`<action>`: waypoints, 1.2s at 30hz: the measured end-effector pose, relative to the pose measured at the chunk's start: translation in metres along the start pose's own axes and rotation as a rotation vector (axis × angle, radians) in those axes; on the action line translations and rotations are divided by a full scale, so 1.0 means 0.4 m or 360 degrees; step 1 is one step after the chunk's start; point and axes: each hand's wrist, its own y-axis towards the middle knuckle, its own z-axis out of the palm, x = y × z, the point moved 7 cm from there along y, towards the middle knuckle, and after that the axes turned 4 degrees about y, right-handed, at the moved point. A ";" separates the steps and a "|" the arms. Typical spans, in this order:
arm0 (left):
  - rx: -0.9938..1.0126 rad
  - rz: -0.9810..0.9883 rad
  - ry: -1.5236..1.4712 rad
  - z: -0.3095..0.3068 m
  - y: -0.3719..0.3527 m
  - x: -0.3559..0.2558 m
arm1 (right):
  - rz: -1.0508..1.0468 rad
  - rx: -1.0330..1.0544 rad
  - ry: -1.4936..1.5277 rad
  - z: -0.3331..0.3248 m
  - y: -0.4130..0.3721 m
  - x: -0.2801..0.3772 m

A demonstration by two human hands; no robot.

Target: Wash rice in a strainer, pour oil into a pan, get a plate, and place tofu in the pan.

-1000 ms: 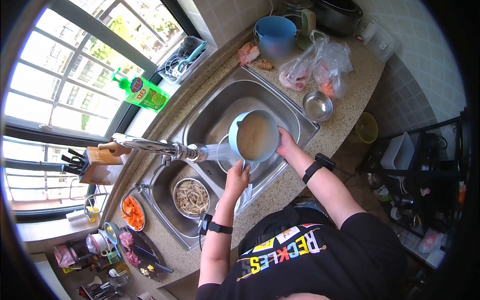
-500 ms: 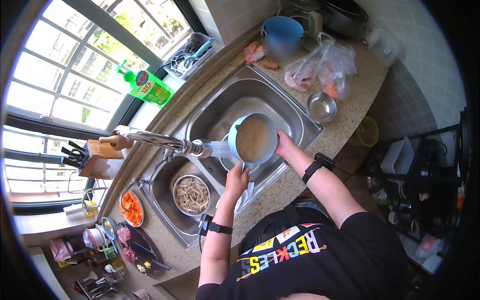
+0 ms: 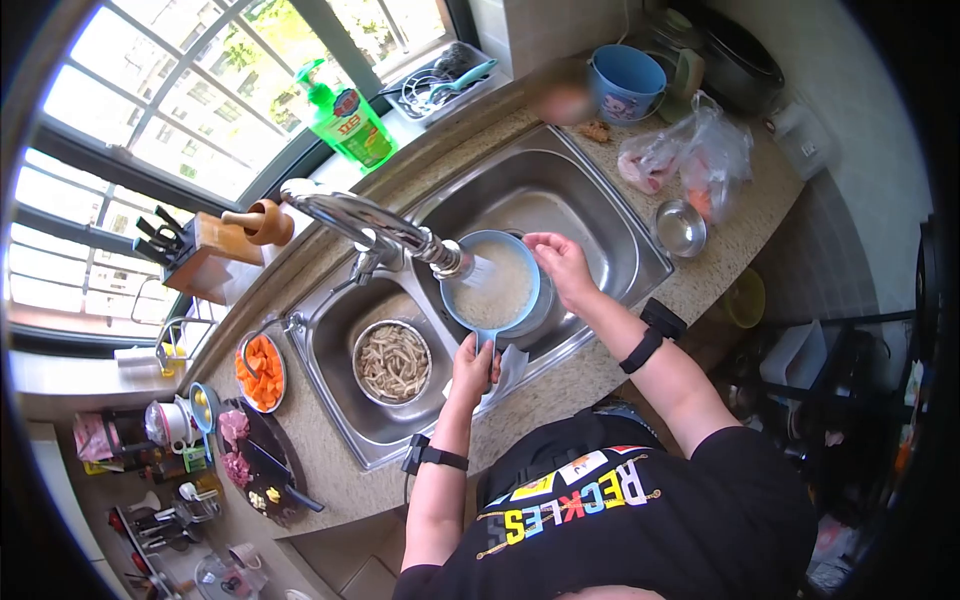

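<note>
A light blue saucepan [image 3: 466, 318] with a long handle is over the sink's larger basin, holding cloudy water and pale grains that look like rice. My left hand [image 3: 471, 368] is closed round its handle. Water runs from the faucet [image 3: 452, 262] into the pan. My right hand [image 3: 563, 268] is at the far right rim with its fingers stretched out. Part of a round metal bowl [image 3: 538, 322] shows beneath the pan. In the smaller basin, a metal bowl of pale strips, perhaps sliced mushrooms [image 3: 392, 362], stands left of my left hand.
To the left are a plate of orange chunks [image 3: 262, 372] and a dark cutting board [image 3: 285, 455] with meat and a knife. A soap bottle [image 3: 352, 128] and knife block [image 3: 215, 255] line the window. A small metal bowl [image 3: 680, 228], plastic bags [image 3: 690, 150] and blue bucket [image 3: 625, 85] sit right.
The saucepan has moved left under the running water and is more level. My right hand has loosened from its side, fingers now extended. The camera view has shifted slightly.
</note>
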 end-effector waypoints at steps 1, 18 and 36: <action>0.0001 -0.0001 -0.0055 -0.006 -0.001 0.006 | 0.0095 0.0068 0.0034 0.035 -0.006 -0.016; 0.0126 -0.0105 -0.0091 -0.013 -0.022 0.033 | -0.0013 0.0964 -0.1824 0.218 0.011 -0.157; 0.0199 0.0010 -0.0056 -0.003 0.009 -0.002 | 0.0448 0.0283 -0.0066 0.145 0.069 -0.191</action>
